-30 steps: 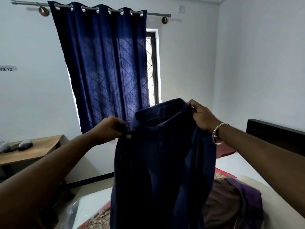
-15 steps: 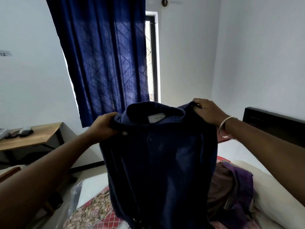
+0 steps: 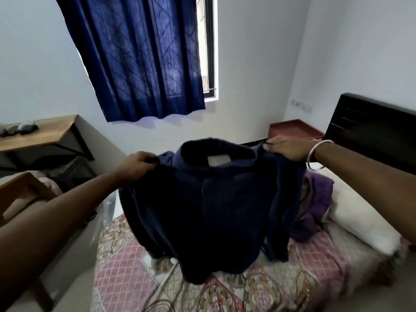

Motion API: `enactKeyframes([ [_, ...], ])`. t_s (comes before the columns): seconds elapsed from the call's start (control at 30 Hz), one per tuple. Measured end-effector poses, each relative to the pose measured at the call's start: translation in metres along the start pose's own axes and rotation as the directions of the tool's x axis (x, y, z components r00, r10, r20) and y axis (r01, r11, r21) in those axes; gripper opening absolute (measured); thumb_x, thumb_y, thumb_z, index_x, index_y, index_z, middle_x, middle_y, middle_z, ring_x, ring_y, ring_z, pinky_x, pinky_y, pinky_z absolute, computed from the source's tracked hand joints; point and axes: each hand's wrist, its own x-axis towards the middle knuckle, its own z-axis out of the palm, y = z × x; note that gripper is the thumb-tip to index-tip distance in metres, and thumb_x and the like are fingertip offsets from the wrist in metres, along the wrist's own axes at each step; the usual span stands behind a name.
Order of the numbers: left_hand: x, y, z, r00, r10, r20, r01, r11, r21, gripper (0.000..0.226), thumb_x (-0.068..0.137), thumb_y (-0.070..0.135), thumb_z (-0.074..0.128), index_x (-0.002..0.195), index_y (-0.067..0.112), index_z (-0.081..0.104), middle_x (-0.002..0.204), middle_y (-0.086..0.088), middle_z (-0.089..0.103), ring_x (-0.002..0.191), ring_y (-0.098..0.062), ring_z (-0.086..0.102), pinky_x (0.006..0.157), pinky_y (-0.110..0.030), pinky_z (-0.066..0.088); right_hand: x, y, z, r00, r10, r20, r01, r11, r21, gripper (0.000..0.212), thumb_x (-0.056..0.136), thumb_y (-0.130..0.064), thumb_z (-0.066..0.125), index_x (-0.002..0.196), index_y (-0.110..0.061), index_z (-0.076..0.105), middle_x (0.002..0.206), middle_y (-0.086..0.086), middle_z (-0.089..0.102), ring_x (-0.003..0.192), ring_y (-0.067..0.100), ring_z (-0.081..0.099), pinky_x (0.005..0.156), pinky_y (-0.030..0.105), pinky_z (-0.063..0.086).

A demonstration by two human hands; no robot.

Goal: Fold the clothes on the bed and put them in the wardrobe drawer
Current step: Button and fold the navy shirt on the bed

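My left hand (image 3: 135, 164) and my right hand (image 3: 287, 147) each pinch one shoulder of the dark blue shirt (image 3: 209, 210), with my fingers curled tight on the cloth. The shirt hangs open between them, collar up, and its bottom edge touches the patterned bedspread (image 3: 292, 278). Just behind the shirt, purple clothes (image 3: 315, 210) lie in a heap on the bed beside a white pillow (image 3: 360, 226).
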Motion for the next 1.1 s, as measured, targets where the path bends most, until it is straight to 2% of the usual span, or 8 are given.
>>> enactKeyframes([
  [0.1,-0.019,-0.015,0.023,0.91,-0.056,0.412,0.147,0.97,-0.193,0.036,0.059,0.04,0.081,0.091,0.025,0.079,0.101,-0.018,0.072,0.093,-0.028,0.066,0.09,-0.041,0.051,-0.006,0.011,0.022,0.935,0.044,0.351,-0.068,0.996,0.057,0.026,0.104,-0.02,0.044,0.112,-0.015,0.067,0.11,-0.011,0.068,0.096,-0.001,0.062,0.088,0.012,0.044],
  [0.17,-0.031,-0.026,0.028,0.689,-0.08,0.72,0.345,0.91,-0.229,0.054,0.068,0.028,0.083,0.118,0.011,0.069,0.119,-0.024,0.064,0.108,-0.036,0.062,0.099,-0.044,0.046,-0.009,0.019,0.026,0.85,0.022,0.526,-0.113,0.983,0.142,0.023,0.101,-0.007,0.044,0.108,-0.016,0.065,0.1,-0.019,0.068,0.093,-0.006,0.062,0.081,0.007,0.043],
  [0.27,-0.037,-0.041,0.033,0.566,-0.089,0.819,0.487,0.838,-0.246,0.07,0.077,0.021,0.078,0.139,0.004,0.05,0.139,-0.028,0.052,0.131,-0.045,0.046,0.115,-0.053,0.031,-0.001,0.029,0.032,0.787,-0.041,0.615,-0.196,0.929,0.313,0.026,0.097,-0.002,0.043,0.115,-0.009,0.061,0.108,-0.01,0.071,0.099,0.002,0.064,0.079,0.009,0.046],
  [0.47,-0.04,-0.066,0.114,0.917,-0.337,0.212,0.355,0.933,-0.053,0.012,0.095,0.019,0.065,0.091,0.03,0.067,0.091,0.009,0.071,0.094,-0.019,0.065,0.075,-0.011,0.046,0.055,0.095,0.127,0.847,-0.109,0.52,0.041,0.989,0.139,0.037,0.102,-0.011,0.047,0.139,-0.008,0.049,0.144,-0.004,0.044,0.129,0.008,0.038,0.107,0.008,0.027],
  [0.7,-0.016,-0.161,0.194,0.769,-0.54,0.343,0.544,0.834,0.095,0.016,0.09,0.034,0.071,0.093,0.019,0.07,0.094,-0.001,0.071,0.093,-0.021,0.065,0.08,-0.029,0.047,0.1,0.176,0.266,0.838,-0.101,0.536,-0.01,0.98,0.2,0.029,0.101,-0.005,0.047,0.126,-0.002,0.06,0.125,0.012,0.064,0.117,0.014,0.057,0.106,0.033,0.042],
  [0.83,0.038,-0.197,0.212,0.817,-0.571,-0.08,0.564,0.82,-0.098,0.01,0.092,0.03,0.068,0.095,0.02,0.066,0.09,-0.007,0.068,0.085,-0.027,0.063,0.071,-0.031,0.042,0.165,0.194,0.305,0.964,-0.002,0.267,-0.078,0.954,0.289,0.027,0.099,-0.004,0.052,0.125,0.0,0.061,0.126,0.011,0.061,0.123,0.023,0.053,0.11,0.026,0.037],
  [0.97,0.099,-0.257,0.244,0.817,-0.523,-0.243,0.535,0.845,-0.017,0.01,0.094,0.028,0.064,0.095,0.018,0.063,0.087,-0.009,0.066,0.084,-0.029,0.061,0.069,-0.034,0.04,0.242,0.209,0.338,0.996,0.083,0.015,-0.084,0.957,0.278,0.024,0.099,-0.013,0.054,0.121,-0.012,0.062,0.113,0.01,0.069,0.108,0.029,0.063,0.097,0.042,0.049],
  [1.1,0.134,-0.324,0.309,0.811,-0.559,-0.172,0.584,0.789,0.192,0.052,0.093,0.038,0.062,0.141,0.028,0.045,0.141,-0.008,0.05,0.13,-0.034,0.045,0.097,-0.055,0.04,0.263,0.241,0.416,0.979,0.173,-0.112,-0.179,0.983,-0.04,0.035,0.093,-0.026,0.057,0.126,-0.018,0.053,0.121,0.01,0.058,0.109,0.036,0.055,0.084,0.05,0.05],
])
